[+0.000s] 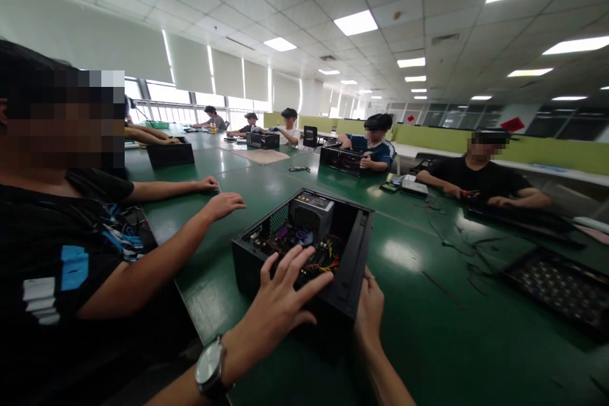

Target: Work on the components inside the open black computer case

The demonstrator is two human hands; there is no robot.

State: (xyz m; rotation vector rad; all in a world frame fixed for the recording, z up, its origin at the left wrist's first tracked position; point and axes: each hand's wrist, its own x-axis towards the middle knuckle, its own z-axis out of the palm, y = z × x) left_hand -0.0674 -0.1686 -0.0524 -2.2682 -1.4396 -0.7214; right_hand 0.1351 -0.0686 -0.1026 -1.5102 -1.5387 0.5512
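Observation:
An open black computer case stands on the green table in front of me, with a grey power supply and a circuit board with coloured wires inside. My left hand, a watch on its wrist, lies spread over the case's near edge, fingers reaching into the opening. My right hand presses against the case's near right corner, fingers hidden behind the wall.
A person in a black shirt sits close at my left, both hands resting on the table. Several other people work on black cases around the table. A black panel and loose strips lie at right.

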